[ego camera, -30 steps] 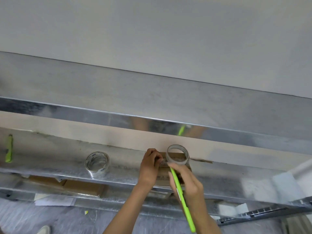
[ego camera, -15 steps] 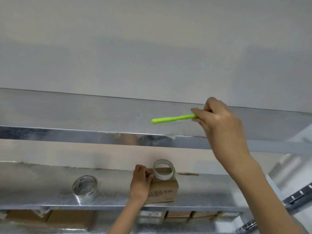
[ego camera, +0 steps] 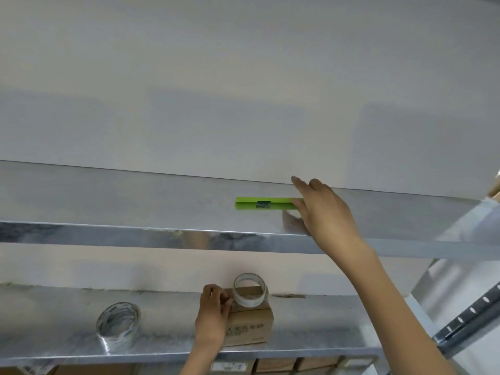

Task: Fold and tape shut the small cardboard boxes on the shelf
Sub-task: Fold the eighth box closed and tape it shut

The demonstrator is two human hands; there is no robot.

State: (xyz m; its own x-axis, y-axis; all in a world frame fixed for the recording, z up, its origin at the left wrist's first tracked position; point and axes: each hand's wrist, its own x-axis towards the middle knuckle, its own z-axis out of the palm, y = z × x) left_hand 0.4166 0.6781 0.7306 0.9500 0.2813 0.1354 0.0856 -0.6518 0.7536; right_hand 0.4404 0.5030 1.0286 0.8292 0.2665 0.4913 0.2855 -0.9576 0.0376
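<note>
The box (ego camera: 250, 327), small and brown with dark print on its near face, stands on the metal shelf (ego camera: 54, 341) with its flaps down. A roll (ego camera: 250, 292) of clear tape rests on top of the box, tipped so its open ring faces the viewer. The left grip (ego camera: 212, 312) is clenched on the box's upper left edge, arm coming up from below the box, with curled fingers (ego camera: 223, 296) touching the roll's left side; whether they also pinch a tape end cannot be told. Left of the box, well apart on the same shelf, a second roll (ego camera: 117, 324) stands on its edge, leaning a little. Above the box runs the top shelf (ego camera: 121, 198), also bare metal, and on it, almost straight over the box, a green cutter (ego camera: 263, 203) lies flat, lengthwise along the shelf. The right grip (ego camera: 327, 212) is up and right of the box, released, with its fingers fairly straight and the thumb tip touching the cutter's right end. Below the box, under the shelf's front lip, a row of cartons (ego camera: 274, 365) shows. Far right of the box a perforated post (ego camera: 465, 320) slants upward.
</note>
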